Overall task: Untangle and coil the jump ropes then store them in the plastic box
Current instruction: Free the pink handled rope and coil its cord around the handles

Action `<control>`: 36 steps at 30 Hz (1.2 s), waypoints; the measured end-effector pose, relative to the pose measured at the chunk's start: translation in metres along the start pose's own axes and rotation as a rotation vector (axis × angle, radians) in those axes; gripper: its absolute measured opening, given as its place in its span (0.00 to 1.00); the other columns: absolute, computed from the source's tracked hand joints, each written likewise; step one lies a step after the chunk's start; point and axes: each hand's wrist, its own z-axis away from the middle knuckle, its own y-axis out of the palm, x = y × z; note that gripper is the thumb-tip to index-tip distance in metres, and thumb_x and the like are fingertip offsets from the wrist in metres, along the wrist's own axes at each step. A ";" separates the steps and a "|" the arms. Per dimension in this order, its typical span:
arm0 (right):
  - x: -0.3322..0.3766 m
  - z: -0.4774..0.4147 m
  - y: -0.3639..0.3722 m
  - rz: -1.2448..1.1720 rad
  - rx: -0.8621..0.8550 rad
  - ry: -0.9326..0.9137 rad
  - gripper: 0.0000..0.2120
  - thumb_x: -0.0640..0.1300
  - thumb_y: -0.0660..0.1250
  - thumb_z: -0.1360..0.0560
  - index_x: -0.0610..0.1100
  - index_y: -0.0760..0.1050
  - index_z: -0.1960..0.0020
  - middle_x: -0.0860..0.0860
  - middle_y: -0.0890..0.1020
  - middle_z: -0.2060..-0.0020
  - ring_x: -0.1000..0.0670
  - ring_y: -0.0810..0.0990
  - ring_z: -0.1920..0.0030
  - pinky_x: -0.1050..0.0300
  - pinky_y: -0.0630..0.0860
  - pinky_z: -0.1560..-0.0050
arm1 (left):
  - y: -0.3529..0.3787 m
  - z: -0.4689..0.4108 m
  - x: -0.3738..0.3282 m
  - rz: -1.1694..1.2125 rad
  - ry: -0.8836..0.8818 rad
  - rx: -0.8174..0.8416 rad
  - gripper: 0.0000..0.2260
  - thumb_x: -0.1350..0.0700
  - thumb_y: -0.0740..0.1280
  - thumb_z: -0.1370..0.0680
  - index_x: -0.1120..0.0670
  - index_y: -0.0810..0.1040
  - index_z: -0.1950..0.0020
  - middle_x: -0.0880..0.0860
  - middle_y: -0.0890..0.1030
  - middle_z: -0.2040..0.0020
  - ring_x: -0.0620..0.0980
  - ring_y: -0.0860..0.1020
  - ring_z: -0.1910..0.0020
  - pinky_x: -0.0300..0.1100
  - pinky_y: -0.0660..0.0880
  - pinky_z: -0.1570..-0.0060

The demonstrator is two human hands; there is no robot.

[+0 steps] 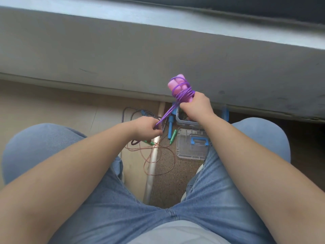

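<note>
My right hand (196, 106) grips two pink handles (177, 84) held together upright, with purple rope (183, 93) wound around them in several turns. A taut strand of that purple rope runs down-left to my left hand (146, 127), which pinches it. On the floor below lie a dark braided rope with blue handles (170, 127) and a thin clear-pink rope (158, 155) with green handles (173, 136), loosely tangled. The clear plastic box (184, 120) stands open behind my right wrist, mostly hidden.
The box's clear lid (186, 150) with a blue handle lies flat on the speckled floor beside my right leg. A grey ledge (158, 50) runs across ahead. My knees in blue jeans flank the ropes. A metal floor strip (152, 166) runs between them.
</note>
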 end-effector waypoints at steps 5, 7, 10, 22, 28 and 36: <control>-0.016 0.000 0.015 0.526 0.133 -0.002 0.16 0.47 0.70 0.29 0.45 0.77 0.43 0.42 0.83 0.49 0.38 0.82 0.50 0.54 0.74 0.55 | -0.010 0.002 -0.008 -0.472 0.250 -0.244 0.07 0.49 0.62 0.22 0.47 0.79 0.50 0.48 0.79 0.63 0.52 0.78 0.61 0.43 0.71 0.65; -0.016 0.009 0.023 0.690 0.272 -0.067 0.13 0.46 0.68 0.26 0.45 0.75 0.43 0.44 0.81 0.50 0.40 0.80 0.54 0.52 0.75 0.55 | -0.013 0.000 -0.007 -0.580 0.388 -0.385 0.07 0.49 0.63 0.21 0.47 0.80 0.50 0.49 0.80 0.60 0.54 0.79 0.60 0.42 0.69 0.66; -0.014 0.024 0.035 0.829 0.485 -0.322 0.05 0.43 0.65 0.25 0.51 0.71 0.51 0.49 0.79 0.57 0.44 0.78 0.58 0.51 0.77 0.58 | -0.023 -0.003 -0.001 -0.561 0.528 -0.441 0.05 0.50 0.69 0.24 0.45 0.83 0.49 0.47 0.80 0.57 0.51 0.80 0.57 0.44 0.72 0.59; 0.001 0.038 0.020 0.475 0.501 -0.762 0.12 0.49 0.75 0.27 0.49 0.71 0.61 0.58 0.72 0.72 0.56 0.72 0.70 0.65 0.62 0.67 | -0.034 -0.004 0.026 0.089 0.096 -0.407 0.19 0.47 0.76 0.28 0.48 0.73 0.42 0.46 0.81 0.53 0.43 0.77 0.59 0.41 0.72 0.57; 0.004 0.041 0.014 0.050 0.472 -0.498 0.12 0.50 0.82 0.34 0.49 0.83 0.55 0.54 0.84 0.64 0.54 0.81 0.62 0.55 0.78 0.58 | -0.037 -0.001 0.034 0.327 -0.026 -0.343 0.09 0.64 0.69 0.25 0.50 0.75 0.59 0.55 0.82 0.65 0.48 0.75 0.71 0.40 0.72 0.68; 0.010 0.039 0.019 -0.352 0.392 -0.253 0.08 0.46 0.80 0.31 0.50 0.83 0.54 0.58 0.81 0.71 0.59 0.76 0.70 0.61 0.72 0.66 | -0.024 -0.003 0.013 0.613 0.007 -0.333 0.07 0.60 0.64 0.20 0.53 0.79 0.56 0.50 0.80 0.69 0.48 0.77 0.72 0.45 0.77 0.69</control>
